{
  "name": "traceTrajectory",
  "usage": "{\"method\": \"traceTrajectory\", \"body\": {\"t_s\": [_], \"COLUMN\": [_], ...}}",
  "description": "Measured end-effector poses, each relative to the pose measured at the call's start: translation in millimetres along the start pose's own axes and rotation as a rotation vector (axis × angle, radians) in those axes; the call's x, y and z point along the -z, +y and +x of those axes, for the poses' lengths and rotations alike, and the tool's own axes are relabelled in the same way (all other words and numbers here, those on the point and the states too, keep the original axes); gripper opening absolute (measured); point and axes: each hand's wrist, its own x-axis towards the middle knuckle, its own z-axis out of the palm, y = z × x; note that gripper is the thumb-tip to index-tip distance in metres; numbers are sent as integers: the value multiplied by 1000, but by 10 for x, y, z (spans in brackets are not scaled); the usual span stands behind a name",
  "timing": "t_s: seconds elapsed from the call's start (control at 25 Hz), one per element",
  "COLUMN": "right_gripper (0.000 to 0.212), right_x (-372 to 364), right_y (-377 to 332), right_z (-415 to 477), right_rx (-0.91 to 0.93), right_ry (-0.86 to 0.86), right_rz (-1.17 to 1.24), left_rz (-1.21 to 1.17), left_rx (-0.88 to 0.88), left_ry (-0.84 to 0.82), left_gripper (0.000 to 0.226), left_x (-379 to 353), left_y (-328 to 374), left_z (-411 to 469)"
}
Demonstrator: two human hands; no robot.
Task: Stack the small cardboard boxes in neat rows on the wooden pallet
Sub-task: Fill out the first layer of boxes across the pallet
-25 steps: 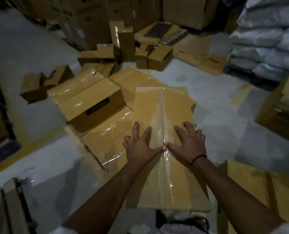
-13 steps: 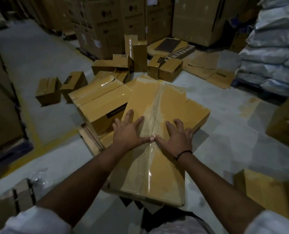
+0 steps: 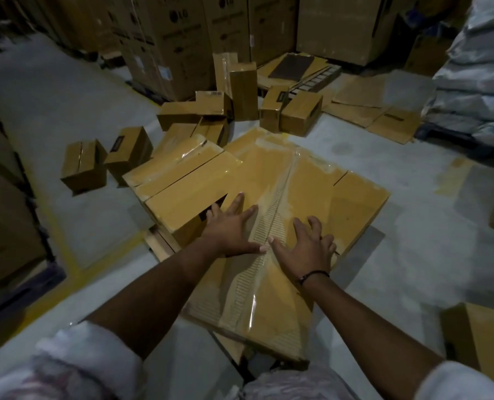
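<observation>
Here both hands, left [image 3: 230, 230] and right [image 3: 305, 247], lie splayed flat on the taped cardboard box [image 3: 315, 183].

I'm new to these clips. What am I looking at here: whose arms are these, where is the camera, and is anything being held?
There is no machine here. A person works with bare hands, and one wide-angle camera worn on their head looks forward and down, so the arms enter from the bottom of the picture. The left hand and right hand lie open, pressing on the taped top of a long box. Neither holds anything. More taped boxes lie at its left. Small boxes are scattered on the floor beyond, with big cartons and sacks behind.
</observation>
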Motion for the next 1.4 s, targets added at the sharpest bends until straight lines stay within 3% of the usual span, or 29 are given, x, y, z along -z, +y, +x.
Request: {"method": "traceTrajectory", "body": {"t_s": [0.2,0.44,0.64,0.96,1.08,1.2,1.4], "right_gripper": [87,97,102,109,110,102,91], "right_x": [-270,-1030,-1660,-2271,-2359,-2491,-2689], "right_y": [-344,-670,-1249,-1635,-1634,-1671,-1916], "right_z": [335,480,656,1217,1496,1693,1607], "right_rx": [-43,-180,-315,-498,-536,-557,-531], "right_ry": [-64,-193,-186,-202,-188,-211,-263], "right_rz": [-20,-34,-74,-77,-89,-77,-72], "left_rz": [10,-21,44,66,-50,-253,-214], "left_rx": [-67,-187,-361,-599,-539,-430,-318], "left_ry": [-38,-222,-355,-386,-356,-222,-211], "left_gripper": [120,113,110,107,100,90,74], "left_x": [-23,-426,-566,-668,-710,-671,-724], "left_y": [-534,-1270,-2123,-2720,-2810,-2944,-3222], "left_z": [442,1047,1717,2729,3072,3274,3022]}}
